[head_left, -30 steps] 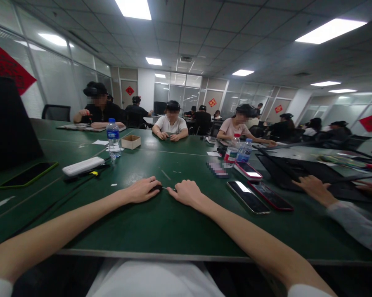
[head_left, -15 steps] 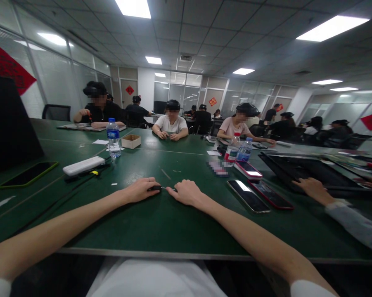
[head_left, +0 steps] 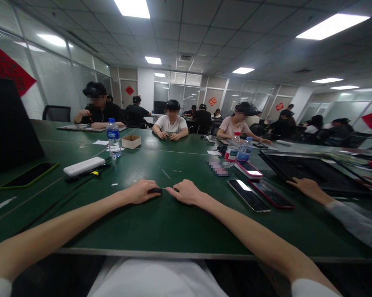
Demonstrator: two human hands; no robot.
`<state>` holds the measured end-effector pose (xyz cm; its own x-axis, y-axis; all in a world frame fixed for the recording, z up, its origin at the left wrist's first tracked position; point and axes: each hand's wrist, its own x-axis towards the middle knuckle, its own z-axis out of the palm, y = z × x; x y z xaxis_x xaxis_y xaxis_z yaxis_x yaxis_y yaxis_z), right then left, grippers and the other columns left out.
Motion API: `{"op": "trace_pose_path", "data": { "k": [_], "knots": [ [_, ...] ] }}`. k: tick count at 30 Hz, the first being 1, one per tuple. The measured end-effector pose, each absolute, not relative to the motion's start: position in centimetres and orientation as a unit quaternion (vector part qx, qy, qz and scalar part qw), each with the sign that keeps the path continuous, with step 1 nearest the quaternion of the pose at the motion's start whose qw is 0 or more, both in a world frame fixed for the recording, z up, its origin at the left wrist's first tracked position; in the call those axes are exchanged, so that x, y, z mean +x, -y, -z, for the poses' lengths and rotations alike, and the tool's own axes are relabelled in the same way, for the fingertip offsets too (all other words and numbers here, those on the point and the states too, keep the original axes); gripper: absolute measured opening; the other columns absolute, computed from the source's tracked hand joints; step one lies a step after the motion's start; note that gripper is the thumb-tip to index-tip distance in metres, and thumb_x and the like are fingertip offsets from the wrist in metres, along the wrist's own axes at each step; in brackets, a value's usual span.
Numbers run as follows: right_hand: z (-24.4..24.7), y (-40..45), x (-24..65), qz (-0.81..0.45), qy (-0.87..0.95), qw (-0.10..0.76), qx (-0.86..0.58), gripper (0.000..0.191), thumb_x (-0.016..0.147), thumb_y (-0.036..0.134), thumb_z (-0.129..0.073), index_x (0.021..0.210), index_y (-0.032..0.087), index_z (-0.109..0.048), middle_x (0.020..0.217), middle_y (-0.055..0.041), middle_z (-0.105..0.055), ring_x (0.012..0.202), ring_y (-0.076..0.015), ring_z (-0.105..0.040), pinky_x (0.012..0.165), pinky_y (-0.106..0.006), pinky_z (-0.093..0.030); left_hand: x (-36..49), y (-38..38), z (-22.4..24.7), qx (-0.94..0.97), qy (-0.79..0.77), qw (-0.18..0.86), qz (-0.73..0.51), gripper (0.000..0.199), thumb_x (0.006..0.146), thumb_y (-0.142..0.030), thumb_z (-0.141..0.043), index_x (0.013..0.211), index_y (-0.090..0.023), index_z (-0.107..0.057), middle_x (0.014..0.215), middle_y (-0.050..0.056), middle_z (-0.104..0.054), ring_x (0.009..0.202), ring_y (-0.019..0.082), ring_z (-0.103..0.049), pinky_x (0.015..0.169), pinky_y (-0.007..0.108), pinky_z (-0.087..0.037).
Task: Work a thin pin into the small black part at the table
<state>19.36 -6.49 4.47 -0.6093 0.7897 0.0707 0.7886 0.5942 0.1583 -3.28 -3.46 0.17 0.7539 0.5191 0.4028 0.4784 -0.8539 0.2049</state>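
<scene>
My left hand is wrapped around a small dark piece, one end poking out past my fingers, low over the green table in front of me. My right hand lies just beside it, fingers curled under and thumb pointing toward the piece; a thin pale sliver shows between the two hands. My own knuckles hide whatever is in the right palm, so I cannot tell whether that hand grips anything. I judge the small dark piece light and stiff, likely hard plastic, with a smooth skin that could slide in a loose pinch. It should need little force: thumb on one side, fingertips along the other, near its middle. The thin pale sliver seems slender enough to bend, so I would keep sideways pressure off it and hold it lightly.
</scene>
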Motion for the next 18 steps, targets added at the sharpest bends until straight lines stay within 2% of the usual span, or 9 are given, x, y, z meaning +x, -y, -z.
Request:
{"op": "trace_pose_path", "data": {
  "k": [5, 12, 18],
  "knots": [
    [-3.6, 7.8, 17.2, -0.091, -0.930, -0.036, 0.355, 0.076, 0.088, 0.064, -0.010, 0.084, 0.018, -0.070, 0.081, -0.0088, -0.070, 0.076, -0.0198, -0.064, 0.069, -0.026, -0.041, -3.0, 3.1, -0.1, 0.938, -0.267, 0.056, -0.213, 0.026, 0.088, -0.034, -0.049, 0.103, -0.019, -0.063, 0.085, 0.004, -0.061, 0.076, 0.014, -0.058, 0.067, 0.023, -0.043],
    [-4.8, 5.3, 20.8, -0.101, -0.880, -0.003, 0.465, 0.080, 0.087, 0.065, -0.008, 0.083, 0.015, -0.070, 0.080, -0.0125, -0.069, 0.074, -0.0200, -0.064, 0.068, -0.027, -0.043, -3.0, 3.8, -0.8, 0.927, -0.292, 0.019, -0.236, 0.032, 0.088, -0.041, -0.046, 0.106, -0.021, -0.063, 0.085, 0.004, -0.062, 0.073, 0.013, -0.059, 0.065, 0.022, -0.044],
    [-4.4, 5.7, 20.1, -0.103, -0.880, -0.002, 0.463, 0.079, 0.087, 0.065, -0.008, 0.087, 0.015, -0.070, 0.084, -0.0130, -0.069, 0.079, -0.0214, -0.064, 0.071, -0.029, -0.045, -3.1, 3.9, -0.4, 0.914, -0.320, -0.032, -0.249, 0.037, 0.088, -0.042, -0.046, 0.113, -0.020, -0.061, 0.092, 0.006, -0.064, 0.071, 0.013, -0.060, 0.064, 0.023, -0.046]
  ]
}}
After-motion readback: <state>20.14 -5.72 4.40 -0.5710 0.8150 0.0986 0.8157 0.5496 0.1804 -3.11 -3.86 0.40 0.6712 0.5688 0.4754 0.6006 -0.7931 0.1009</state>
